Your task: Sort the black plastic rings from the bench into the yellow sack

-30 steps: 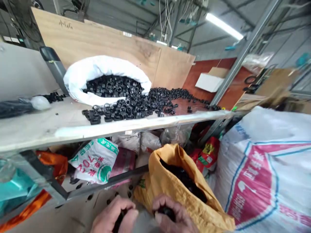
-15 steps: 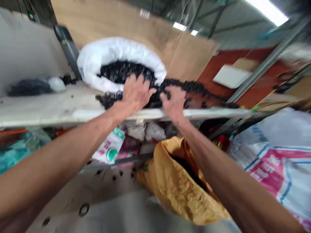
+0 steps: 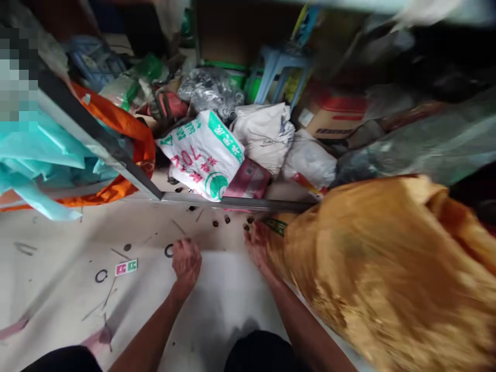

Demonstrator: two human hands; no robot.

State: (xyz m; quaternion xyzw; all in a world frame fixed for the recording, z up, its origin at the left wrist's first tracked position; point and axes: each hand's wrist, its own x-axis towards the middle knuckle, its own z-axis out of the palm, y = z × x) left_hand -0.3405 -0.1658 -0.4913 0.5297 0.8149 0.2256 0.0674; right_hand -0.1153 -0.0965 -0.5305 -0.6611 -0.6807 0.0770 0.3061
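Low over the floor, my left hand (image 3: 186, 261) is closed with its fingers curled under. Whatever it may hold is hidden. A black ring (image 3: 168, 251) lies right by its fingers. My right hand (image 3: 256, 247) reaches down beside the large orange-yellow sack (image 3: 349, 258), fingers stretched toward a small dark piece (image 3: 247, 227) on the floor. Contact with that piece is unclear. More small dark pieces, such as one piece (image 3: 227, 220), lie between the hands along the shelf's bottom rail (image 3: 267, 204).
Behind the rail sit a white printed bag (image 3: 205, 155), a folded cream sack (image 3: 265, 134), a blue stool (image 3: 282, 67) and a red-topped carton (image 3: 337, 113). Orange fabric (image 3: 143, 139) and turquoise sheeting (image 3: 50, 155) hang at left. A printed card (image 3: 126, 267) and another ring (image 3: 101, 276) lie on the floor.
Both hands have left the black parts by the white sack on the tabletop and come down to the floor. The view has tilted downward, under the table.
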